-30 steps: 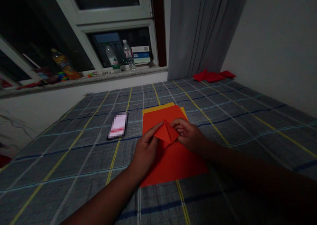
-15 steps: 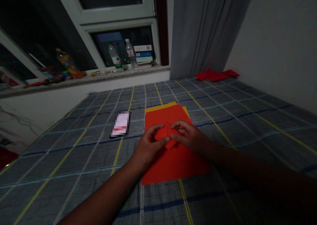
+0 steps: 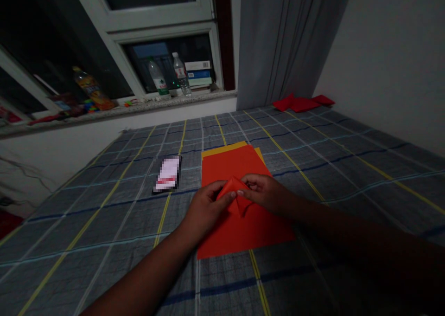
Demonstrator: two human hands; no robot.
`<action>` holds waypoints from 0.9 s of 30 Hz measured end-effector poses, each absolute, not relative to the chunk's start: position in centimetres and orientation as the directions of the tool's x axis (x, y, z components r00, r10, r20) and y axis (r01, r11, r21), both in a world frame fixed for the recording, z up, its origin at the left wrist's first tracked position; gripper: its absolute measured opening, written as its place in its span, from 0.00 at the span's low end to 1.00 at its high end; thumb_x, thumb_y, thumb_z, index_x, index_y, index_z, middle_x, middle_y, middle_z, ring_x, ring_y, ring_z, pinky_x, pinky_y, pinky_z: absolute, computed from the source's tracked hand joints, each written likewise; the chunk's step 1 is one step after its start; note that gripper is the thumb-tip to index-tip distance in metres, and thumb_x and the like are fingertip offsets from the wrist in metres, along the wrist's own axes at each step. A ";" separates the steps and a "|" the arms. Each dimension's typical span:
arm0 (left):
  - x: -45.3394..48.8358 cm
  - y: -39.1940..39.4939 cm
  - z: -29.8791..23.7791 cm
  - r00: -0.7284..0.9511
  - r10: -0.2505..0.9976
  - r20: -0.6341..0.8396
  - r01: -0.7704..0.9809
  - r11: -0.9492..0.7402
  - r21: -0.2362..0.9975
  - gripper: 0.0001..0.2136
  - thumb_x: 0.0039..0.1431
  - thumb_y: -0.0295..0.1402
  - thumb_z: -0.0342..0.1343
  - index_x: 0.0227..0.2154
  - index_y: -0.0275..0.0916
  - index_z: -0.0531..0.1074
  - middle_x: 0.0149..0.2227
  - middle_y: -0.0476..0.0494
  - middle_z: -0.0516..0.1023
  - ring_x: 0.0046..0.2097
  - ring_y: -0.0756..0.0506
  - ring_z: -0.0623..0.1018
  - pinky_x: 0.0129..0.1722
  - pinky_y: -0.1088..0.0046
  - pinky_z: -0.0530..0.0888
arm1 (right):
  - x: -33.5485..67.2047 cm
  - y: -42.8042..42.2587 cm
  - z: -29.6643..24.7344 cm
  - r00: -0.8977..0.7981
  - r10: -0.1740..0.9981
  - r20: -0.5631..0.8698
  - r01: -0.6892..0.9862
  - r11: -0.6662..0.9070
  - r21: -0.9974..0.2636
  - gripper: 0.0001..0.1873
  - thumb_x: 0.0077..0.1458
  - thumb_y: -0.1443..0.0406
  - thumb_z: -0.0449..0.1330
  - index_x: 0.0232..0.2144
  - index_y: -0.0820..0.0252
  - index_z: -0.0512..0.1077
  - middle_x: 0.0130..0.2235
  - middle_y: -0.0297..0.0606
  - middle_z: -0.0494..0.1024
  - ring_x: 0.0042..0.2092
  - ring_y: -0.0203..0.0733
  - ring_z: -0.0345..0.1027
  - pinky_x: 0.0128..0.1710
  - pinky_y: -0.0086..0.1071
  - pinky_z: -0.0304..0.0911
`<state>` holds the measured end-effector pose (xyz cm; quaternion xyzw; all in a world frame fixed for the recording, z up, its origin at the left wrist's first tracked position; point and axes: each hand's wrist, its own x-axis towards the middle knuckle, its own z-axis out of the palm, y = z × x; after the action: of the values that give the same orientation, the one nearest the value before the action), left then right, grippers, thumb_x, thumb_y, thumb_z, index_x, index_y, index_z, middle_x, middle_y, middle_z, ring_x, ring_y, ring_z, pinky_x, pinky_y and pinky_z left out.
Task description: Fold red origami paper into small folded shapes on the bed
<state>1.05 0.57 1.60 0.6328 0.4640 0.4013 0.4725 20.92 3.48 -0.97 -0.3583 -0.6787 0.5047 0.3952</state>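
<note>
A small folded piece of red paper [image 3: 238, 203], with pointed corners, is held over a stack of sheets. My left hand [image 3: 209, 202] grips its left side, thumb on top near the middle and fingers behind. My right hand [image 3: 261, 190] pinches the right side, its thumb almost touching the left thumb. One point of the folded paper aims toward me and another away. Beneath lies a large red sheet [image 3: 222, 241], with yellow paper [image 3: 225, 149] showing at its far edge. The undersides of the folds are hidden.
Left of the sheets lies a phone [image 3: 167, 174] with a blurred screen, on a plaid bedsheet [image 3: 114, 228]. Red folded pieces [image 3: 302, 104] rest at the far right by the curtain [image 3: 267, 47]. Bottles [image 3: 159, 80] and boxes [image 3: 199, 74] stand on the windowsill [image 3: 146, 107].
The folded paper has bulged and tilted: its sides are raised into a peak, and its near point reaches lower. Both hands keep their grip; the view has shifted slightly.
</note>
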 end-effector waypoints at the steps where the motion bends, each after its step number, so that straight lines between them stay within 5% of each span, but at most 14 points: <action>1: 1.0 0.5 1.6 0.249 0.967 0.057 0.204 -0.110 0.973 0.11 0.56 0.40 0.63 0.39 0.40 0.80 0.37 0.44 0.82 0.39 0.43 0.78 0.41 0.67 0.72 | 20.9 3.4 -0.8 -0.437 0.883 0.174 0.087 0.234 -0.968 0.09 0.54 0.57 0.63 0.31 0.57 0.74 0.29 0.32 0.74 0.31 0.38 0.68 0.31 0.31 0.63; 7: 1.2 0.8 1.4 0.085 0.996 -0.011 -0.139 0.023 0.990 0.10 0.53 0.39 0.67 0.32 0.38 0.79 0.31 0.48 0.79 0.34 0.48 0.76 0.37 0.72 0.72 | 21.2 3.6 0.0 -0.300 0.939 0.170 0.039 0.190 -0.981 0.15 0.55 0.54 0.62 0.24 0.58 0.70 0.24 0.28 0.66 0.27 0.34 0.60 0.29 0.30 0.57; 11: 0.5 1.5 1.8 0.011 0.998 -0.056 -0.489 0.054 0.871 0.11 0.52 0.35 0.68 0.36 0.41 0.75 0.40 0.48 0.79 0.40 0.47 0.78 0.40 0.69 0.76 | 21.4 4.4 0.1 -0.164 0.984 0.065 -0.261 0.021 -0.965 0.16 0.48 0.53 0.68 0.27 0.57 0.70 0.29 0.31 0.73 0.32 0.37 0.68 0.35 0.33 0.66; 16: -0.2 2.3 2.0 -0.055 0.997 -0.057 -0.565 0.016 0.825 0.14 0.51 0.35 0.70 0.34 0.42 0.70 0.37 0.52 0.77 0.37 0.48 0.79 0.41 0.66 0.80 | 21.4 5.1 -0.1 -0.133 0.990 0.039 -0.519 -0.036 -0.854 0.17 0.46 0.58 0.71 0.32 0.56 0.68 0.41 0.37 0.79 0.43 0.44 0.75 0.47 0.44 0.70; 22: -0.5 3.3 0.9 -0.180 0.981 -0.067 -0.331 0.003 0.944 0.16 0.49 0.33 0.68 0.37 0.41 0.68 0.26 0.56 0.71 0.22 0.53 0.72 0.22 0.78 0.72 | 22.0 6.5 -1.5 -0.090 0.996 0.015 -0.307 -0.014 -0.951 0.17 0.48 0.57 0.67 0.32 0.55 0.63 0.32 0.34 0.77 0.32 0.40 0.73 0.35 0.38 0.71; 25: -1.3 4.0 0.1 -0.153 0.988 0.024 0.044 -0.017 0.999 0.18 0.51 0.34 0.65 0.44 0.42 0.67 0.29 0.53 0.75 0.22 0.50 0.74 0.23 0.75 0.71 | 22.6 7.4 -2.2 -0.012 0.993 0.113 0.079 0.114 -0.990 0.13 0.51 0.62 0.62 0.37 0.55 0.63 0.27 0.30 0.72 0.27 0.39 0.69 0.30 0.34 0.66; 27: -1.8 4.3 -0.3 -0.055 0.982 0.180 0.362 -0.148 0.920 0.17 0.53 0.31 0.63 0.46 0.42 0.70 0.33 0.48 0.77 0.29 0.47 0.77 0.32 0.70 0.74 | 22.9 7.6 -2.3 -0.051 0.972 0.230 0.409 0.230 -0.883 0.11 0.54 0.65 0.58 0.41 0.57 0.65 0.29 0.32 0.73 0.30 0.40 0.69 0.33 0.34 0.65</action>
<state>-1.79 4.29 -0.26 0.6001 0.5600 0.4627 0.3349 22.92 7.57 -2.34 -0.5312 -0.6502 0.3206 0.4386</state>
